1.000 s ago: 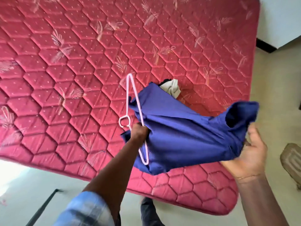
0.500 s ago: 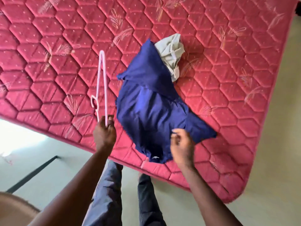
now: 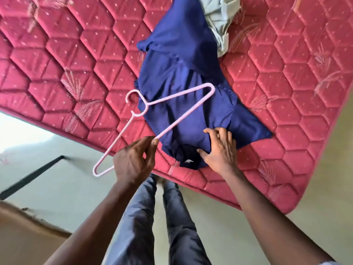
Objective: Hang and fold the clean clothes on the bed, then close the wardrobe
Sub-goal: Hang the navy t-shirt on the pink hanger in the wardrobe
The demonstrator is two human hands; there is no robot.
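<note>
A blue shirt [image 3: 191, 96] lies spread on the red quilted mattress [image 3: 76, 60], its dark collar at the near edge. My right hand [image 3: 219, 150] grips the cloth beside the collar, fingers curled into the fabric. My left hand [image 3: 133, 159] pinches the long bar of a pale pink hanger [image 3: 172, 104], which slants across the shirt with its hook pointing left. A crumpled grey-white garment [image 3: 219, 20] sits at the shirt's far end, partly under it.
The mattress edge runs diagonally just in front of my legs [image 3: 152, 217]. Pale floor [image 3: 57, 188] lies below, with a dark bar [image 3: 32, 176] on the left and a brown surface [image 3: 23, 236] at the lower left corner.
The shirt went from held in the air to lying on the mattress. My left hand swung the hanger from upright beside the shirt to slanting over it. My right hand moved to the collar.
</note>
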